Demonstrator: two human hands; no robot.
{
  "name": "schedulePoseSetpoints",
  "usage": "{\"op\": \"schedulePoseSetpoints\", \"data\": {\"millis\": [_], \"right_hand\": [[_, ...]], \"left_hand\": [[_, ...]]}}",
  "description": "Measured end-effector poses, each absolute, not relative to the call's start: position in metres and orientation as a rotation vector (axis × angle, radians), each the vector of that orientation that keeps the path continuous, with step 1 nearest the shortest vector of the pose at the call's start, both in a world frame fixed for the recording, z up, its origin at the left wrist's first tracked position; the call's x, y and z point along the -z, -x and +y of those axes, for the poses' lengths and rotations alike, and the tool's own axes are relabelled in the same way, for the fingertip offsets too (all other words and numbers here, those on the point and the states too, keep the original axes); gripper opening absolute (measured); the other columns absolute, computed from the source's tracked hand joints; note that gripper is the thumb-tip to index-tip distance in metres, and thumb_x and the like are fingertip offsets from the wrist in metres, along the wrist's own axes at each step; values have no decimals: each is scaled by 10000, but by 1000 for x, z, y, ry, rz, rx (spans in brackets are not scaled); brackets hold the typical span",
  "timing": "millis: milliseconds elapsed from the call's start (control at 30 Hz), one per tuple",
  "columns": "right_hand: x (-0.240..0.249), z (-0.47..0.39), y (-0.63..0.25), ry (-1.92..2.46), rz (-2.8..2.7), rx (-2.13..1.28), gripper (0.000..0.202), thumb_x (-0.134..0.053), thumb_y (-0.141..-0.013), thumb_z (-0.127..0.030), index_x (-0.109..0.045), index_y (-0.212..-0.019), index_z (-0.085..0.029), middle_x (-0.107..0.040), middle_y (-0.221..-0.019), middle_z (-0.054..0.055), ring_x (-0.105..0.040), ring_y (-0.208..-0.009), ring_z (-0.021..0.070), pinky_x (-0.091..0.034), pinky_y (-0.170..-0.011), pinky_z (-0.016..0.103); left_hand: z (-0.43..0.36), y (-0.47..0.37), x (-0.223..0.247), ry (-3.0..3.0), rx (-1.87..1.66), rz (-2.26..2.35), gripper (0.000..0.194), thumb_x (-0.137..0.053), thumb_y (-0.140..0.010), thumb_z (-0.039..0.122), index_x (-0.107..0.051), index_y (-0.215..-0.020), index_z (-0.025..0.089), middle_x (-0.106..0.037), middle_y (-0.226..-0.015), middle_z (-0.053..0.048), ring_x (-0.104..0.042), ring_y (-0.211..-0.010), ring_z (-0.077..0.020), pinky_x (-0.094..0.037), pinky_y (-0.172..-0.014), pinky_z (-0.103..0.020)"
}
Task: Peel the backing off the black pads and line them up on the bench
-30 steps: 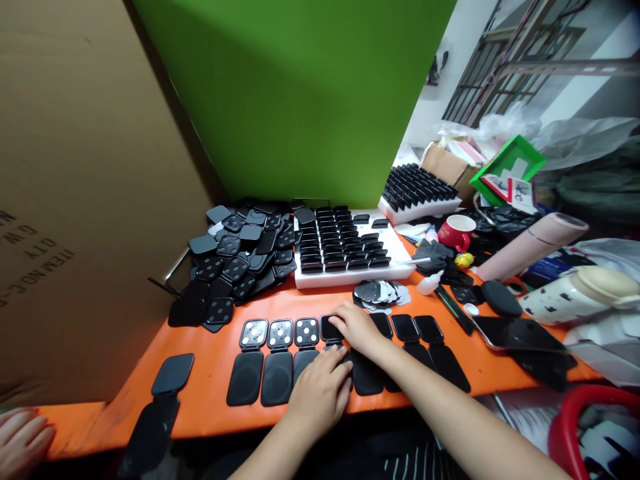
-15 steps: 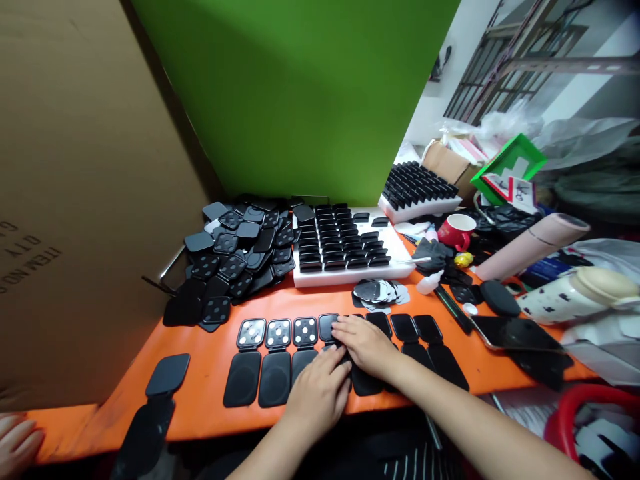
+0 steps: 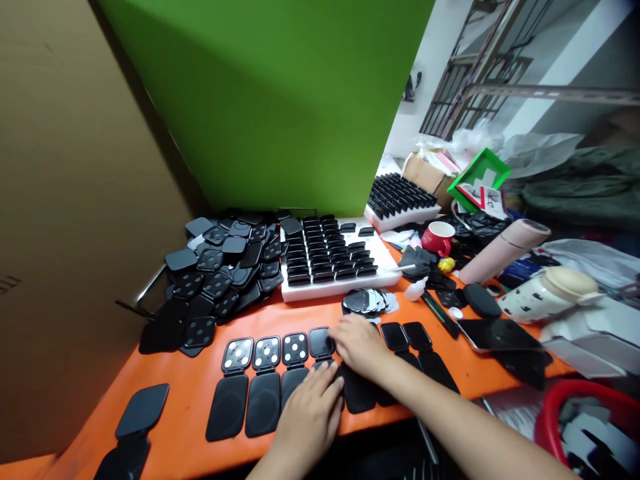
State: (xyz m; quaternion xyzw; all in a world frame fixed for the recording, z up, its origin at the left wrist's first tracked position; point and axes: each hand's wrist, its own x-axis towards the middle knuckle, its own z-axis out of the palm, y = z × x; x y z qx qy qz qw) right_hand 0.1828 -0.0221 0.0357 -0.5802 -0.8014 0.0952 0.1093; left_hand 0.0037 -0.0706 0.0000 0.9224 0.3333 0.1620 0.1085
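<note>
A row of hinged black folding pads, each with a square panel above a longer rounded panel, lies on the orange table. My left hand (image 3: 311,408) rests with its fingers stretched over one pad's lower panel. My right hand (image 3: 361,345) reaches in from the right, fingertips on the right edge of that pad's plain square panel (image 3: 320,342); what lies under them is hidden. To the left, the square panels (image 3: 295,347) of three pads show pale round dots. Both hands partly cover the pads beneath them. Just beyond the row lies a pile of grey and white cut-out sheets (image 3: 369,301).
A heap of black square pieces (image 3: 220,267) sits at the left beside a cardboard box (image 3: 75,233). White foam trays (image 3: 325,289) hold black pieces upright. At right are a red mug (image 3: 437,239), a pink bottle (image 3: 503,252), a phone (image 3: 500,333) and a red bin (image 3: 547,417).
The camera view has shifted, moving the table lower and leftward in the picture. Another person's hand at the lower left has left the view. My hands remain at the same pad.
</note>
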Motion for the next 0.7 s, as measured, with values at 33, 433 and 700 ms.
{"op": "schedulePoseSetpoints", "data": {"millis": [33, 433, 700], "right_hand": [[-39, -15, -193, 1771, -2297, -231, 216, -459, -835, -191, -619, -979, -207, -631, -1027, 78, -492, -1039, 222, -324, -926, 375], [-44, 9, -246, 1902, -2126, -154, 192, -532, -811, -312, -659, -926, -226, -657, -935, 55, -557, -901, 228, -380, -833, 338], [-52, -15, -248, 1870, -1936, 7, 320, -362, -901, -289, -646, -1014, -192, -603, -984, 108, -512, -928, 240, -388, -828, 373]], "left_hand": [[-71, -3, 2, -2726, -484, 982, 366, -464, -813, 167, -522, -1172, 208, -530, -1256, -81, -502, -1135, -253, -461, -920, -423], [-75, 1, -2, -2625, -583, 1052, 323, -475, -815, 193, -560, -1120, 254, -549, -1233, -51, -518, -1114, -250, -463, -914, -439], [-69, -1, -9, -1953, -805, 1073, 269, -463, -845, 263, -585, -1085, 243, -582, -1172, -84, -529, -1088, -236, -426, -923, -428]]}}
